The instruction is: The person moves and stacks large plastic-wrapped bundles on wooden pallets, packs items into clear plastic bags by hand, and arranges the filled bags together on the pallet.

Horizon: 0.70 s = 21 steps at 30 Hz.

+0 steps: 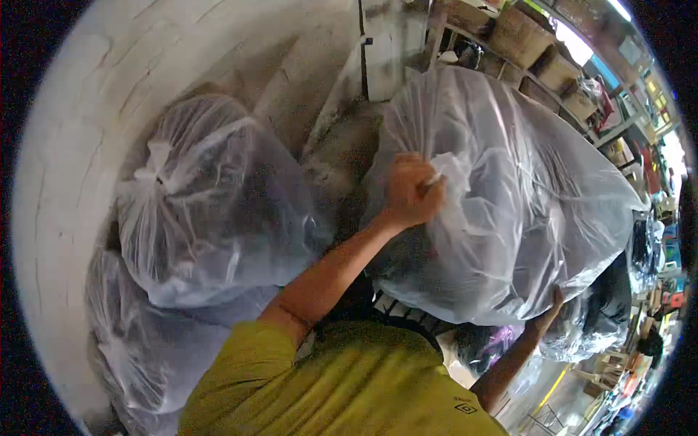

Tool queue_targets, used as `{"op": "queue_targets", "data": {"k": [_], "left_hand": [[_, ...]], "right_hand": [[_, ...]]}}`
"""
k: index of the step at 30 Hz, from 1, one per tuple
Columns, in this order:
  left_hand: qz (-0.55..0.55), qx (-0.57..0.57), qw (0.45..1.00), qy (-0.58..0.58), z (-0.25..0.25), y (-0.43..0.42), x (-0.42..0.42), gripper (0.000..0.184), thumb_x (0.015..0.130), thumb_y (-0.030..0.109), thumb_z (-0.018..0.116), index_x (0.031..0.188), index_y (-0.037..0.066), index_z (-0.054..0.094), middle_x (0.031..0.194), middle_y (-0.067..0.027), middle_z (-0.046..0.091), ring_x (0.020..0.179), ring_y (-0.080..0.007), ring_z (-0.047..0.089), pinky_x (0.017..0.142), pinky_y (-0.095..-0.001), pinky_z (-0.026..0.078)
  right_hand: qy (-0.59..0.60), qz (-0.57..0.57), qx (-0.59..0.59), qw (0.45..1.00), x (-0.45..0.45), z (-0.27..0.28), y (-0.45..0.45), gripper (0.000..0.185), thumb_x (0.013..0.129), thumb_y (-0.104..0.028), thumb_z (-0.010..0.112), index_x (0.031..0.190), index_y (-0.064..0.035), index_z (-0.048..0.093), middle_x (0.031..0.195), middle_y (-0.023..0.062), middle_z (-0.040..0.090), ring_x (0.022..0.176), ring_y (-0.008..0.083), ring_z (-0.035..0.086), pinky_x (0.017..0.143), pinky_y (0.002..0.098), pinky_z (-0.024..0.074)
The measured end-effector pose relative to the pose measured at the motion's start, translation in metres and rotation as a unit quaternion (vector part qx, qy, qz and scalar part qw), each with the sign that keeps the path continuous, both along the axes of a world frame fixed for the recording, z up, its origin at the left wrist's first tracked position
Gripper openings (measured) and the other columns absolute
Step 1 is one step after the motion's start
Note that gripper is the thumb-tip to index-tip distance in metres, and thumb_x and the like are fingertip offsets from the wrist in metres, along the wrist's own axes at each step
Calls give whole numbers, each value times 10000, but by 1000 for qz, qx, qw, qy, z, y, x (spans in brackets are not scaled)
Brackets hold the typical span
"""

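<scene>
A large translucent plastic bag (502, 196) with dark contents bulges in front of my chest, a little to the right. My left hand (416, 190) is closed in a fist around a gathered white piece of its plastic, on the near left side. At the bag's lower right edge is my right hand (552, 311), gripping the plastic there; its fingers are partly hidden. To my left, a tied translucent bag (218, 211) rests on another filled bag (160, 356), its knot facing left.
A pale wall (65, 182) curves along the left. Cardboard boxes (520, 33) sit on shelving at the upper right. Behind the large bag on the right are more filled bags (582, 327). A yellow bar (556, 385) stands at the lower right, near cluttered goods.
</scene>
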<state>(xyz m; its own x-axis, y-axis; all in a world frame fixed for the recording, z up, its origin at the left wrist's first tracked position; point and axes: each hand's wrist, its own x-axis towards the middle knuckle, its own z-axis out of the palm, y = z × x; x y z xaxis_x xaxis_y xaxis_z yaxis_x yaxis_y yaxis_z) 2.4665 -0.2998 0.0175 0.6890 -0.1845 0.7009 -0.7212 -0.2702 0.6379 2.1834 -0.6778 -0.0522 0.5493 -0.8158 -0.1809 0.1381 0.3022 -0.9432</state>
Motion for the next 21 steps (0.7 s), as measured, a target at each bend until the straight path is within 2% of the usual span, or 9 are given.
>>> {"op": "queue_targets", "data": {"k": [1,4,7,10,11,15,17,19,21], "left_hand": [[12,-12,999,36,0,12,12,297,731,225,619,565,65,432,569,-119,438,613,-329,476,600,-427,367],[-13,-206,958,200,7,44,50,358,774,119,589,514,72,348,496,-18,314,442,-156,320,452,-334,265],[-14,-164,986,35,41,74,52,339,768,45,588,534,68,345,513,1,331,465,-97,313,432,-302,239],[18,-120,992,-31,112,110,65,339,762,5,598,554,57,334,527,8,354,483,-63,314,430,-279,238],[48,-90,993,-58,131,124,73,343,763,1,603,561,53,330,532,11,364,489,-54,316,432,-269,242],[275,6,958,-77,168,179,125,297,775,113,678,619,25,441,628,20,452,563,-66,404,484,-244,318],[410,24,912,-21,158,217,151,173,778,103,656,888,46,536,854,-65,546,791,-194,500,708,-342,369],[458,-208,860,82,156,238,173,345,805,90,613,1148,67,591,1077,-157,614,1021,-308,571,910,-445,420],[482,-270,825,117,153,261,192,320,830,160,624,1118,25,585,1069,-171,606,983,-283,575,838,-408,453]], "right_hand": [[1,-1,-26,1000,13,1,-1,491,836,-291,562,1210,11,461,1180,153,514,1033,267,522,937,391,403],[39,-22,-153,987,67,-1,-6,543,798,-284,603,1229,13,460,1214,160,497,1022,270,533,887,388,440],[71,-60,-289,953,112,26,5,605,784,-265,613,1297,11,446,1309,174,446,1070,273,522,826,373,478],[-14,77,-355,932,161,79,52,627,814,-206,588,1386,-31,401,1425,147,363,1189,279,465,866,370,497],[27,66,-414,907,183,77,53,600,830,-188,559,1389,-37,399,1425,141,368,1195,285,467,893,365,486],[-14,141,-470,871,317,60,74,385,892,-159,503,1262,-61,552,1446,135,359,1250,288,429,982,364,425],[-4,172,-417,892,395,76,133,319,918,-190,507,1201,-88,610,1458,137,339,1302,286,363,1015,397,400],[-33,202,-394,896,463,77,186,367,904,-196,543,1265,-129,560,1457,163,325,1340,307,304,1049,434,357],[-93,199,-347,912,509,104,246,546,836,-186,634,1356,-159,470,1453,208,305,1357,343,272,1094,457,279]]}}
